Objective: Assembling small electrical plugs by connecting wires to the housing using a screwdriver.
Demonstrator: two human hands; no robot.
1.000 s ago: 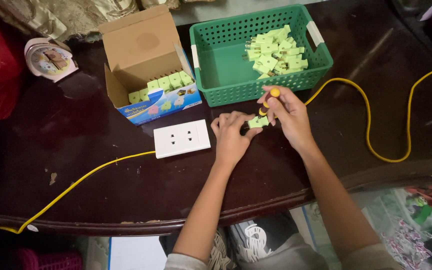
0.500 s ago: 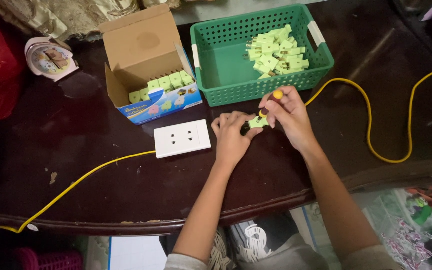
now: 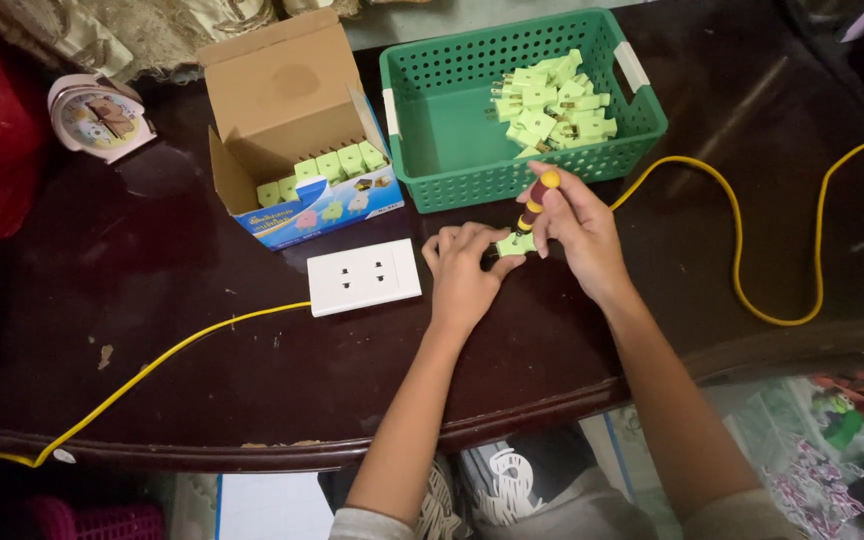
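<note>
My left hand (image 3: pixel 464 268) presses a small light-green plug adapter (image 3: pixel 514 243) onto the dark wooden table (image 3: pixel 202 370). My right hand (image 3: pixel 577 225) grips a screwdriver (image 3: pixel 537 197) with a red and yellow handle, held upright with its tip down on the adapter. Just behind my hands stands a green plastic basket (image 3: pixel 432 120) holding several more green adapters (image 3: pixel 550 108). A white double socket plate (image 3: pixel 364 276) lies to the left of my left hand, with a yellow cable (image 3: pixel 167 352) running from it.
An open cardboard box (image 3: pixel 292 130) with green adapters in a row stands at the back left. A small pink alarm clock (image 3: pixel 97 117) lies far left beside something red. Another stretch of yellow cable (image 3: pixel 777 240) loops across the right of the table.
The hands stay in place; the screwdriver's handle has shifted slightly between frames. The rest has not moved.
</note>
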